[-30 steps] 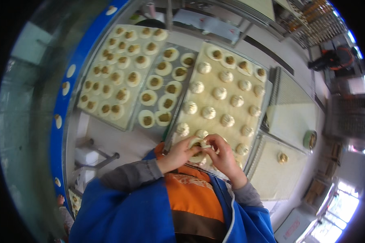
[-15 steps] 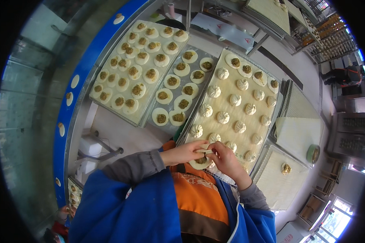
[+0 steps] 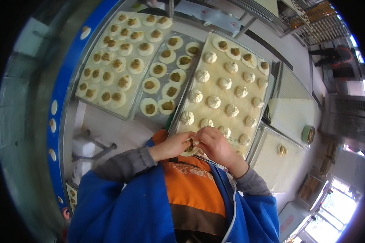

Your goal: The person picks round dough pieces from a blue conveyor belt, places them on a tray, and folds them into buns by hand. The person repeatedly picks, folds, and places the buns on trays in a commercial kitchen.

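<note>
Left hand came in from the near left, fingers curled in, almost no gap, supporting a filled dough wrapper from its left side. Right hand was bent over from the right, fingers drawn together and pinching the wrapper's upper edge; exact fingertip contact partly hidden. Wrapper sat between the two hands, close to the person's body, by the near left corner of the bun tray. Its brown filling showed through the opening, so it was only partly closed.

Bun tray: rows of white pleated buns, plus a row of open filled rounds along the far edge. Just left of it, a grey tray with two columns of open rounds, filling on each. Further left, a pale tray crowded with more. Beyond that, a blue conveyor belt ran along the left with a few scattered dough pieces.

Right side: a lined tray with one lump of filling, a green bowl near it. Far right, a person in dark clothing.
</note>
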`<control>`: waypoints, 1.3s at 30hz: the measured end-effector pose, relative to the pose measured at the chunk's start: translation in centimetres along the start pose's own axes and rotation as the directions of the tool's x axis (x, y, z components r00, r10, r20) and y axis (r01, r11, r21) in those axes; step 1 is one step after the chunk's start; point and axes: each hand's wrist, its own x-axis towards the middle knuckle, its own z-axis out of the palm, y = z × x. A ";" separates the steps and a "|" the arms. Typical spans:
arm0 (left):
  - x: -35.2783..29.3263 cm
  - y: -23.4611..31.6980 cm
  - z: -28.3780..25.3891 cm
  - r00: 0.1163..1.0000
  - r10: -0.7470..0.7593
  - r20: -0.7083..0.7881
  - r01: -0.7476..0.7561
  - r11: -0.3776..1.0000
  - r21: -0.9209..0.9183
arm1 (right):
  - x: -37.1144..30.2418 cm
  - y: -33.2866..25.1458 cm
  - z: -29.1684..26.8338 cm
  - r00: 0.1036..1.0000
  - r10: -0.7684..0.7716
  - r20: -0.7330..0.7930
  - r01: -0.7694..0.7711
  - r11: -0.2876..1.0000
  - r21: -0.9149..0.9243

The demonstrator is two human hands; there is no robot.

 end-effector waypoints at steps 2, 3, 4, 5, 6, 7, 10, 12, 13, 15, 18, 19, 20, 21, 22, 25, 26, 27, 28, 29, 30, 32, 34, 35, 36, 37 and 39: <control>0.2 0.1 -0.4 0.943 0.331 0.024 -0.332 0.939 0.089 | -0.3 0.5 0.6 0.971 0.241 0.006 -0.230 0.921 0.315; 0.7 0.1 -0.4 0.972 0.228 0.061 -0.203 0.937 -0.283 | -0.3 1.0 0.9 0.978 0.202 -0.045 -0.187 0.956 0.227; 0.3 -0.2 -0.4 0.996 0.088 0.005 -0.077 0.893 -0.443 | -0.6 1.3 1.1 0.967 0.255 -0.023 -0.252 0.964 0.080; 0.6 -0.2 -0.5 1.000 -0.020 -0.018 0.009 0.873 -0.488 | -0.6 1.6 1.4 0.959 0.272 -0.081 -0.263 0.959 0.103; 0.2 -0.4 -0.3 0.993 -0.119 0.023 0.097 0.669 -0.737 | -0.8 1.8 1.4 0.973 0.161 -0.168 -0.153 0.986 0.062; 0.4 -0.4 -0.4 0.990 -0.143 0.001 0.104 0.714 -0.692 | -1.0 1.8 1.3 0.976 0.162 -0.148 -0.165 0.986 -0.012; 0.2 -0.6 0.6 0.997 -0.004 -0.075 -0.039 0.825 -0.564 | -1.4 1.1 1.1 0.968 0.212 -0.134 -0.206 0.977 0.056; 0.2 -0.4 0.7 0.991 0.059 -0.119 -0.094 0.945 -0.313 | -1.5 0.6 0.6 0.942 0.327 -0.071 -0.284 0.894 0.347; 0.2 -0.4 0.7 0.997 0.033 -0.063 -0.054 0.929 -0.367 | -1.5 0.5 0.3 0.957 0.274 -0.097 -0.253 0.949 0.190; 0.4 -0.1 0.2 1.000 -0.012 0.004 0.012 0.889 -0.458 | -1.4 0.7 -0.1 0.991 0.094 -0.096 -0.103 0.990 -0.101; 0.3 0.4 -0.3 0.992 -0.090 0.087 0.118 0.912 -0.393 | -1.6 0.6 -0.1 0.984 -0.062 -0.170 0.049 0.995 -0.082; 0.5 0.5 -0.6 0.988 -0.042 0.147 0.079 0.964 -0.253 | -1.6 0.6 0.1 0.988 0.008 -0.156 -0.004 1.000 0.026; 0.6 0.7 -0.5 0.992 0.079 0.103 -0.072 0.995 -0.071 | -1.7 0.7 0.3 0.986 0.101 -0.134 -0.083 0.987 0.137; 0.8 0.8 -0.5 0.993 0.020 0.117 -0.003 0.990 -0.142 | -1.7 0.8 0.5 0.979 0.186 -0.089 -0.159 0.956 0.248; 1.0 1.0 -0.5 0.991 0.029 0.133 0.001 0.975 -0.224 | -1.7 1.0 0.7 0.975 0.197 -0.100 -0.177 0.967 0.181; 0.9 2.0 -0.3 0.995 -0.049 0.087 0.078 0.928 -0.363 | -1.5 1.3 0.8 0.969 0.204 -0.142 -0.196 0.978 0.066; 0.7 2.4 -0.2 0.991 -0.099 0.093 0.123 0.942 -0.312 | -1.4 1.2 0.8 0.964 0.206 -0.169 -0.199 0.978 0.056; 0.5 2.7 0.0 0.988 -0.144 0.059 0.155 0.948 -0.278 | -1.3 1.1 0.7 0.953 0.229 -0.197 -0.220 0.973 0.065; 0.2 3.0 0.3 0.999 -0.038 -0.010 0.036 0.980 -0.197 | -1.2 1.0 0.6 0.964 0.177 -0.197 -0.185 0.983 -0.020; 0.0 3.2 0.5 0.999 -0.009 -0.053 0.003 0.994 -0.106 | -1.1 0.8 0.5 0.969 0.170 -0.178 -0.170 0.985 0.014; -0.2 3.2 0.6 0.991 0.092 -0.100 -0.095 0.995 -0.019 | -1.0 0.6 0.2 0.968 0.188 -0.166 -0.180 0.982 0.060; -0.3 3.1 0.7 0.960 0.262 -0.095 -0.256 0.964 0.067 | -0.6 0.4 -0.1 0.978 0.151 -0.144 -0.147 0.989 0.033; 0.0 2.6 0.3 0.989 0.129 -0.074 -0.124 0.990 0.072 | -0.1 0.5 -0.4 0.993 0.026 -0.112 -0.039 0.993 -0.115; 0.3 2.3 0.0 0.991 0.108 -0.077 -0.105 0.994 0.043 | 0.2 0.7 -0.5 0.996 -0.001 -0.095 -0.015 0.984 -0.176; 0.4 2.0 -0.1 0.985 0.144 -0.093 -0.129 0.980 0.152 | 0.2 0.8 -0.6 0.998 -0.062 -0.012 0.057 0.973 -0.224; 0.5 1.8 -0.1 0.973 0.195 -0.123 -0.162 0.958 0.234 | 0.3 0.9 -0.5 0.998 -0.061 -0.024 0.056 0.984 -0.170; 0.8 1.5 -0.1 0.982 0.126 -0.138 -0.119 0.991 0.055 | 0.5 1.0 -0.2 0.996 0.008 -0.090 -0.011 0.999 -0.036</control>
